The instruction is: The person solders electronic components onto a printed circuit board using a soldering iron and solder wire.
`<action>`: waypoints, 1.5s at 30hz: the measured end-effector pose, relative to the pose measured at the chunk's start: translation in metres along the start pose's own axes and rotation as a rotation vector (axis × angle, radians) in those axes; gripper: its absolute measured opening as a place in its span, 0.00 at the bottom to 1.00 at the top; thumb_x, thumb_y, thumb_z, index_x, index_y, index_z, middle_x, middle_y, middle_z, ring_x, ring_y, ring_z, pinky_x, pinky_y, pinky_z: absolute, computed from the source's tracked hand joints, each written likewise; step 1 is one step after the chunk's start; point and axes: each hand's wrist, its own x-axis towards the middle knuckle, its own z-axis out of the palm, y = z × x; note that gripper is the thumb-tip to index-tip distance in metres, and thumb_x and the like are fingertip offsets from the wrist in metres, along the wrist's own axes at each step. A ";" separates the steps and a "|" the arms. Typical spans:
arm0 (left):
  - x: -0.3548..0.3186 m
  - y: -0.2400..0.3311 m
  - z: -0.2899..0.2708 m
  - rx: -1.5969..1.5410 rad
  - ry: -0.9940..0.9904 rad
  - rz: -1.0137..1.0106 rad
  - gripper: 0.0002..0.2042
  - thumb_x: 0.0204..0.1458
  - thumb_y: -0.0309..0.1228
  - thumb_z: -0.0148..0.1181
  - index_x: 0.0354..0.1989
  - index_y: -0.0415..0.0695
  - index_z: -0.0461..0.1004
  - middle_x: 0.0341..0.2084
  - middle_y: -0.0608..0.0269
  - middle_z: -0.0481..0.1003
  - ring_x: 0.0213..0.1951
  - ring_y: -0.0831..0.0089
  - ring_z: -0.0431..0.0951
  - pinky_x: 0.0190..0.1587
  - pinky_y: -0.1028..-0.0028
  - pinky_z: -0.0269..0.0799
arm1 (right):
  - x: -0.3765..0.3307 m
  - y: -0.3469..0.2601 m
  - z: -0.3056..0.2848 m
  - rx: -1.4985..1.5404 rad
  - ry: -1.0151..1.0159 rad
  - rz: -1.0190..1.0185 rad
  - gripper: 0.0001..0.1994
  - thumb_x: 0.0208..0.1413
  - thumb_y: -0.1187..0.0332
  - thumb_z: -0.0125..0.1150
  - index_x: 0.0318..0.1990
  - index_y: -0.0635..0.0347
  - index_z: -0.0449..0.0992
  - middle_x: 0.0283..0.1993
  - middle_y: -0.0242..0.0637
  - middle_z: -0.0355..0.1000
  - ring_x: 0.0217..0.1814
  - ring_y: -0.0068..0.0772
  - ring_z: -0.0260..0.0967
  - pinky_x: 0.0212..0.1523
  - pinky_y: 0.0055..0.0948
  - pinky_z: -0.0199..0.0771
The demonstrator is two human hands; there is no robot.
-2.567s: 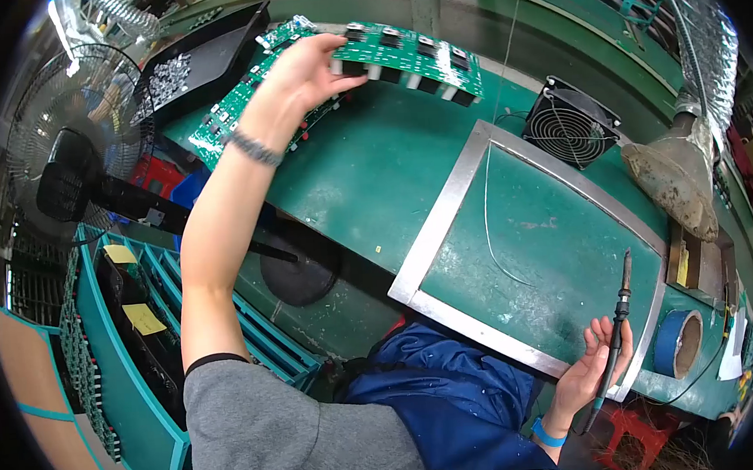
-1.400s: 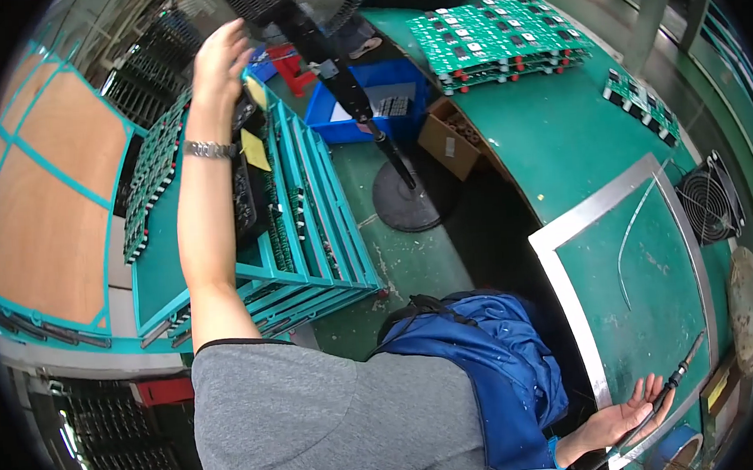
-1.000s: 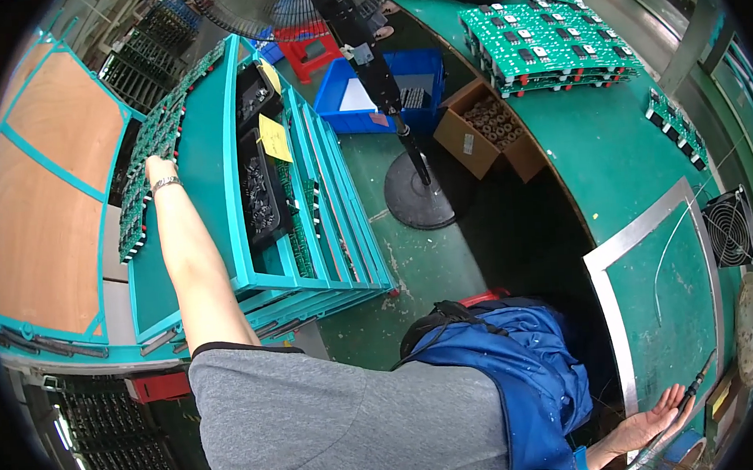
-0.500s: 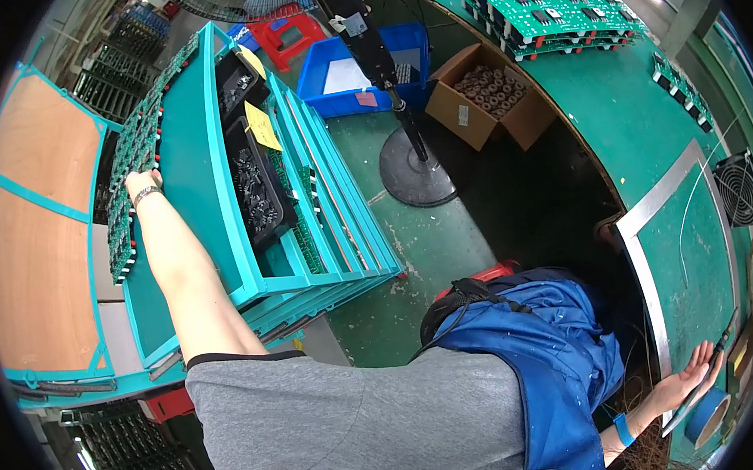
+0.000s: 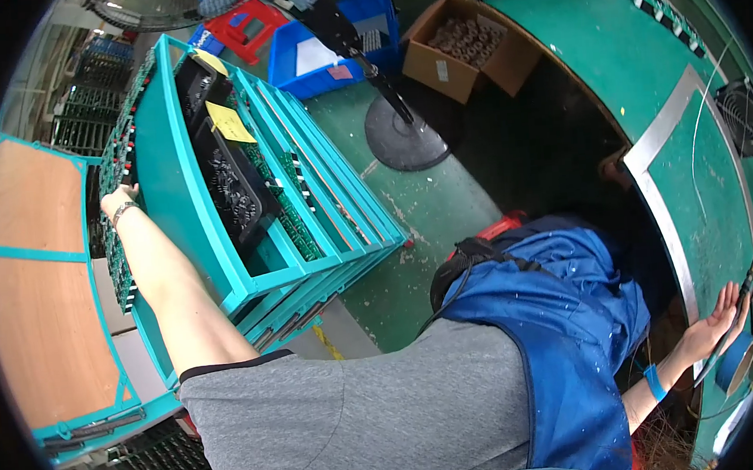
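Fingers (image 5: pixel 124 193) of the left hand (image 5: pixel 118 203) reached into the far side of a teal rack (image 5: pixel 187 214) at the left of the frame, curled toward a row of green circuit boards (image 5: pixel 117 251) standing on edge in its slots; whether they had closed on a board could not be told, since the rack wall hid the tips. The boards' long row ran down the frame from the hand toward the lower left, right beside the wrist, so this hand was much the nearer. At the far lower right, the right hand (image 5: pixel 712 328) lay with fingers spread loosely around a slim dark tool (image 5: pixel 735 312), resting at the metal-framed edge of the green counter (image 5: pixel 709 172). Between them stretched a grey sleeve and blue apron, with a cardboard box (image 5: pixel 467 44) and blue bin (image 5: pixel 326 44) at the top.
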 end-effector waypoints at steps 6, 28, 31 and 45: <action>0.086 0.006 0.026 -0.127 -0.115 -0.046 0.18 0.54 0.27 0.63 0.54 0.43 0.74 0.52 0.52 0.75 0.55 0.52 0.75 0.53 0.43 0.71 | 0.001 0.000 0.000 -0.041 -0.033 -0.012 0.20 0.72 0.69 0.37 0.64 0.76 0.59 0.60 0.65 0.67 0.64 0.54 0.69 0.67 0.43 0.68; -0.070 0.047 -0.141 0.127 -0.519 0.231 0.22 0.55 0.40 0.66 0.52 0.39 0.70 0.42 0.46 0.75 0.45 0.50 0.76 0.49 0.51 0.71 | -0.006 -0.012 0.002 0.302 -0.050 0.097 0.22 0.69 0.70 0.36 0.65 0.75 0.61 0.58 0.63 0.69 0.60 0.50 0.72 0.60 0.37 0.74; -0.105 0.043 -0.173 0.138 -0.568 0.278 0.21 0.55 0.40 0.67 0.50 0.39 0.71 0.42 0.49 0.75 0.44 0.54 0.77 0.47 0.54 0.72 | -0.008 -0.016 0.002 0.375 -0.051 0.150 0.21 0.69 0.69 0.37 0.65 0.72 0.61 0.57 0.61 0.70 0.59 0.48 0.73 0.59 0.37 0.74; -0.201 0.073 -0.279 0.220 -0.924 0.275 0.17 0.53 0.30 0.69 0.50 0.41 0.74 0.48 0.58 0.78 0.51 0.61 0.77 0.52 0.57 0.75 | -0.013 -0.014 0.015 0.482 -0.099 0.114 0.19 0.69 0.72 0.39 0.63 0.72 0.63 0.55 0.62 0.71 0.58 0.50 0.75 0.61 0.41 0.76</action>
